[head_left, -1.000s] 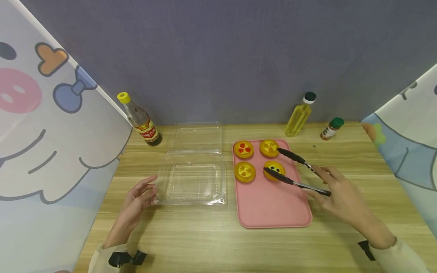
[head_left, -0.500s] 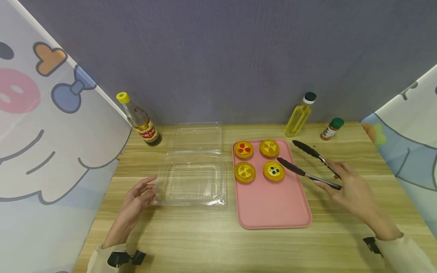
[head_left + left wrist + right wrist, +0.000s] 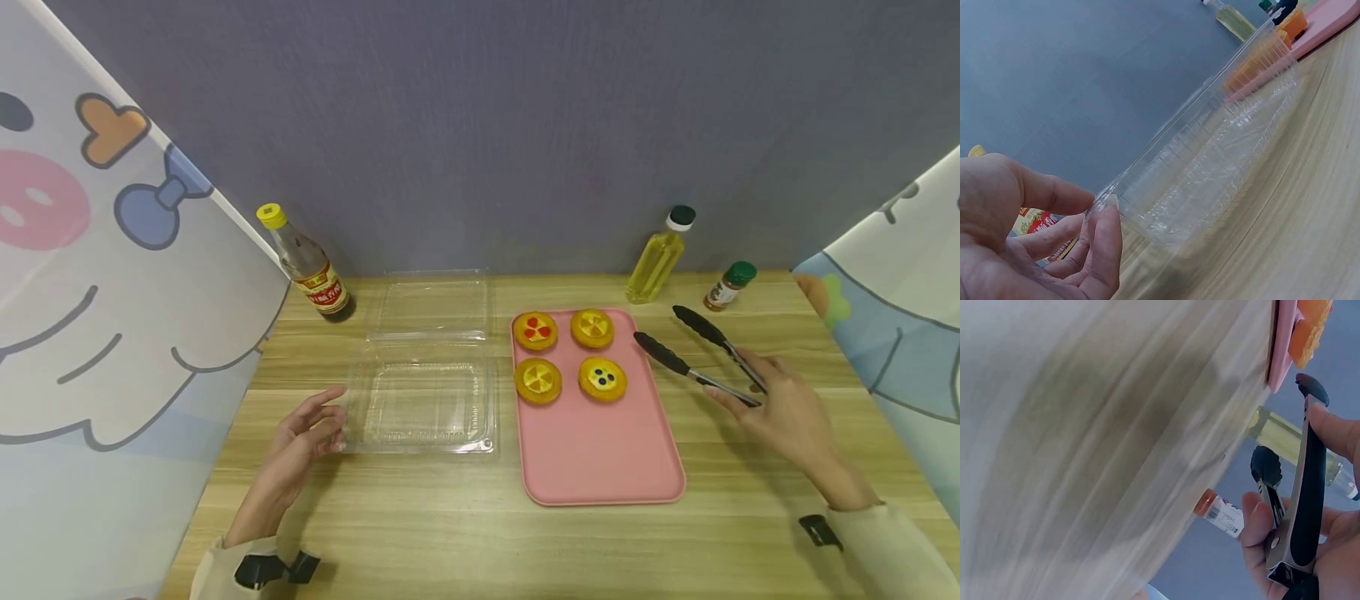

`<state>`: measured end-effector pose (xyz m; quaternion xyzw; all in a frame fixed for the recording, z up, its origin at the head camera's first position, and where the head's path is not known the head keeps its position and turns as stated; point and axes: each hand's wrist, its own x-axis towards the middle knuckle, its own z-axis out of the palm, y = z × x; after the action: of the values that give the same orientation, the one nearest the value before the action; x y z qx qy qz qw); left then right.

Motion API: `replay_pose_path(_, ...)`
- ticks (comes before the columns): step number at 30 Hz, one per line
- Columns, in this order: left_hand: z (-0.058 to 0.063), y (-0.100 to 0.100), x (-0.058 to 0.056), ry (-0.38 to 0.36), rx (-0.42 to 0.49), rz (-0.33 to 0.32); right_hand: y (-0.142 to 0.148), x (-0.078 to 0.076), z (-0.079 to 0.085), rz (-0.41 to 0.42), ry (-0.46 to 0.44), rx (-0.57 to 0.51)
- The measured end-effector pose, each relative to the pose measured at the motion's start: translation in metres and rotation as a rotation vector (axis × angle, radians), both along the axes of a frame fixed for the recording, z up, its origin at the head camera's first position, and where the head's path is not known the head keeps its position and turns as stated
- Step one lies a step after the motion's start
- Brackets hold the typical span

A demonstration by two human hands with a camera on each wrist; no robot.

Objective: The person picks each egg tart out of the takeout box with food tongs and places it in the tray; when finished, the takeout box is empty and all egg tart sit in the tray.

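My left hand point(image 3: 300, 442) pinches the left rim of a clear plastic clamshell box point(image 3: 427, 408) between thumb and fingers, as the left wrist view point(image 3: 1210, 162) of this box shows. Its lid point(image 3: 433, 304) lies folded back. With my right hand point(image 3: 787, 417) I hold black-tipped metal tongs point(image 3: 662, 354), their arms spread and nothing between the tips. The tongs are just right of a pink tray point(image 3: 600, 462). On it sit a tart with red hearts point(image 3: 536, 331), two tarts with yellow wedges point(image 3: 592, 328) and a tart with dark blue dots point(image 3: 602, 379).
A dark sauce bottle point(image 3: 318, 279) with a yellow cap stands at the back left. An oil bottle point(image 3: 656, 265) and a small green-capped spice jar point(image 3: 727, 287) stand at the back right, beyond the tongs. A grey wall point(image 3: 480, 133) rises behind the table.
My right hand has drawn the tongs to the right, away from above the tarts and off the tray. The tarts, box and left hand have stayed in place.
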<state>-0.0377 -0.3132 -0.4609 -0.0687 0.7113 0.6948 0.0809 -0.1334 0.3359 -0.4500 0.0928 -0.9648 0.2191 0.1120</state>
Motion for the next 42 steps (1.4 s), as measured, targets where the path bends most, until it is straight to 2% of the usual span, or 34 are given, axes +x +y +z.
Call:
replay_pose_path(13, 0.002, 0.001, 0.0, -0.014, -0.015, 0.01, -0.001, -0.003, -0.008, -0.155, -0.135, 0.035)
replay_pose_path(26, 0.003, 0.002, -0.001, -0.008, -0.023, 0.016, -0.007, -0.001, -0.007, -0.139, -0.226, 0.062)
replay_pose_path(42, 0.003, 0.002, -0.001, -0.014, -0.027, 0.027, -0.006, 0.0, -0.011, -0.145, -0.277, 0.117)
